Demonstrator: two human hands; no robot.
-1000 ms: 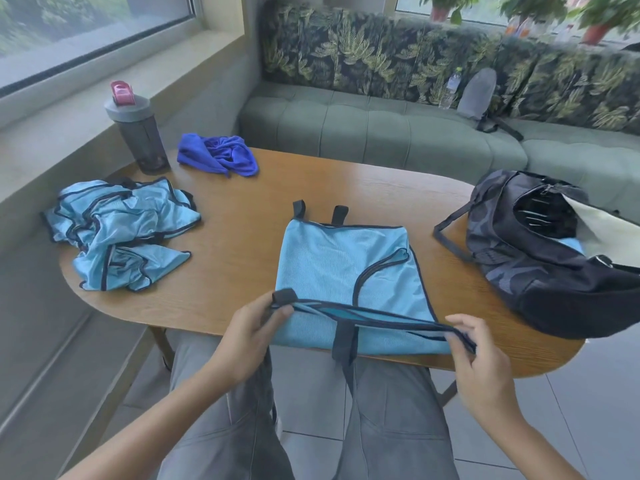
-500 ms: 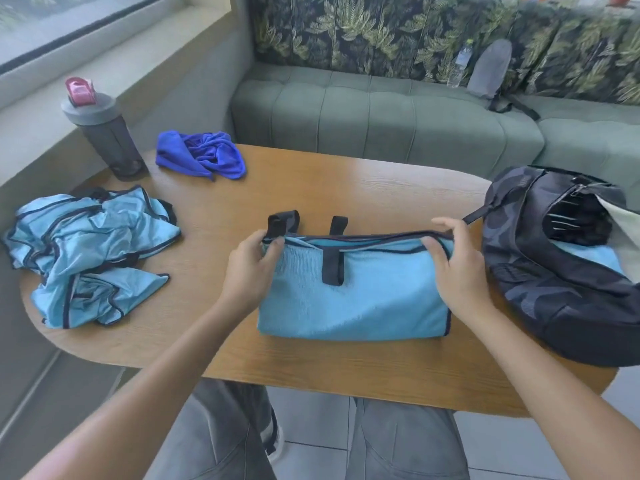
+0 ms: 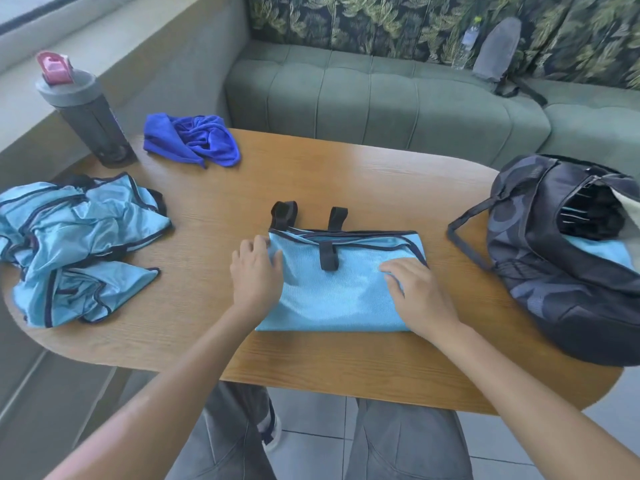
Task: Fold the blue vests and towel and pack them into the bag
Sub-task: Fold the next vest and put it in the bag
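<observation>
A light blue vest (image 3: 339, 289) with dark trim lies folded in half on the wooden table (image 3: 346, 181), straps pointing away from me. My left hand (image 3: 256, 275) rests flat on its left edge. My right hand (image 3: 420, 296) presses flat on its right half. A heap of crumpled light blue vests (image 3: 76, 247) sits at the table's left end. The dark blue towel (image 3: 194, 138) lies bunched at the far left. The dark patterned bag (image 3: 568, 258) stands open at the right, with light blue fabric (image 3: 602, 252) showing inside.
A grey bottle (image 3: 86, 112) with a pink cap stands at the far left corner. A green sofa (image 3: 381, 95) runs behind the table, holding a clear water bottle (image 3: 465, 43) and a grey pouch (image 3: 495, 50). My knees are under the near edge.
I lifted the vest's near hem and folded it over toward the far edge. Both hands then let go of the hem and moved down to press flat on the folded vest.
</observation>
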